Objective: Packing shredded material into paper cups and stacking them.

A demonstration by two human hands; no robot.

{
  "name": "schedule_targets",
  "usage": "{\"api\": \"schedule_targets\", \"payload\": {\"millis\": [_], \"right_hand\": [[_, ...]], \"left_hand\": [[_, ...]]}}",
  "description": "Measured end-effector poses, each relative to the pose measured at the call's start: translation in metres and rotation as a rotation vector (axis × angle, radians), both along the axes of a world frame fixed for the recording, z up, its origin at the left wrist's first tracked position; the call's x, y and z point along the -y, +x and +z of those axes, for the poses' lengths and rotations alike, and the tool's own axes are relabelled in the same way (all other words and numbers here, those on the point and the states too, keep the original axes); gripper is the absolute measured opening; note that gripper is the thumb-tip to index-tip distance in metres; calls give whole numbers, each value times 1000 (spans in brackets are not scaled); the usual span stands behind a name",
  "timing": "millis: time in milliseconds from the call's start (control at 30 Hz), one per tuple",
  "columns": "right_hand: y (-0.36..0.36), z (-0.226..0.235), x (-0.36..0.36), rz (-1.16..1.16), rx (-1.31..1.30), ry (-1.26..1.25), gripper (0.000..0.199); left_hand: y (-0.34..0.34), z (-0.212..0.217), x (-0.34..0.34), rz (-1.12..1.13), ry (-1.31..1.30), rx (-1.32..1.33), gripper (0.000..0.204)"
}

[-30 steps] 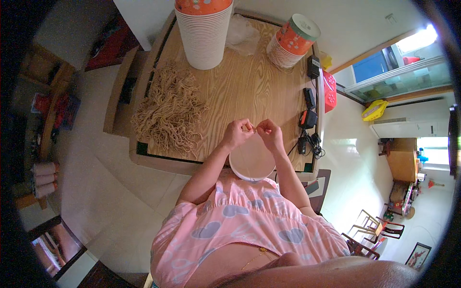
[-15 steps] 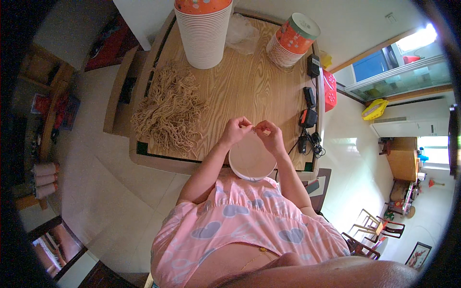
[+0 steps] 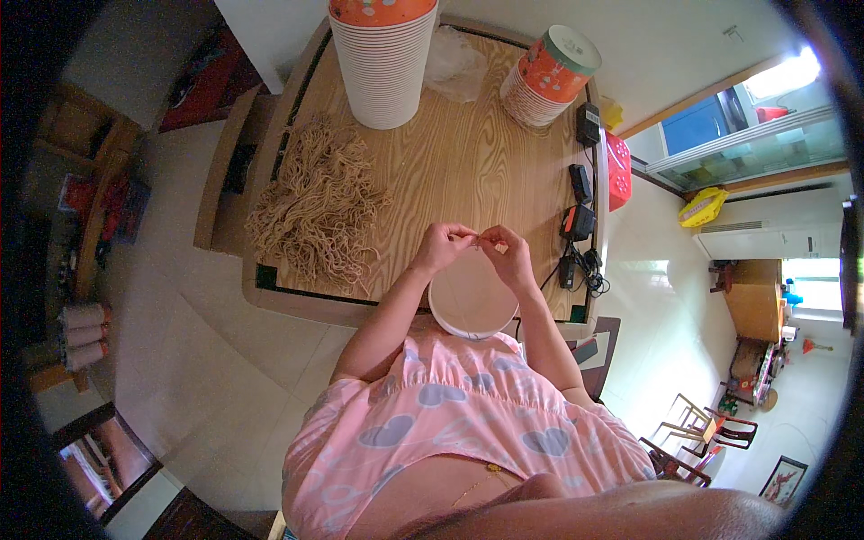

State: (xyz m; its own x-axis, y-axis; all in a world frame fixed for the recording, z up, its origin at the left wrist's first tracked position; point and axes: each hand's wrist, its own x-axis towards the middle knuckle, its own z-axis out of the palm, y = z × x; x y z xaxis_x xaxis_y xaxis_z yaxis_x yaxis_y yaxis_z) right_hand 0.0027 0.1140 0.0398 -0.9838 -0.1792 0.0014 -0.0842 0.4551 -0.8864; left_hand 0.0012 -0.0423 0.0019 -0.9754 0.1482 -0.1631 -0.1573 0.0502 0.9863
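Observation:
A white paper bucket rests against my lap at the table's front edge, its open mouth facing up. At its far rim my left hand and my right hand meet, thumbs and forefingers pinched almost tip to tip. A tiny brown bit, seemingly thin cord, shows between the fingertips; most of it is hidden by them. A faint thin line crosses the inside of the bucket. Left of my hands, a tangled heap of tan twisted cords lies on the wooden table.
A tall stack of white buckets stands at the far left of the table. Beside it lies a clear plastic bag. A shorter stack of orange buckets leans at the far right. Black power adapters and cables line the right edge.
My fingertips have drawn slightly closer over the bucket's far rim, and the right fingers have tightened. The bucket, cord heap and stacks stay in place.

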Motion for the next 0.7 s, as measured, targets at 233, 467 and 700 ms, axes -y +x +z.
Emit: {"api": "schedule_targets", "payload": {"millis": [233, 467, 700], "right_hand": [[-1, 4, 2, -7, 27, -5, 5], [-1, 5, 3, -23, 37, 7, 7], [-1, 8, 2, -9, 41, 6, 7]], "left_hand": [[0, -10, 1, -12, -24, 19, 12], [2, 9, 0, 37, -228, -142, 14], [2, 14, 0, 44, -240, -153, 13]]}}
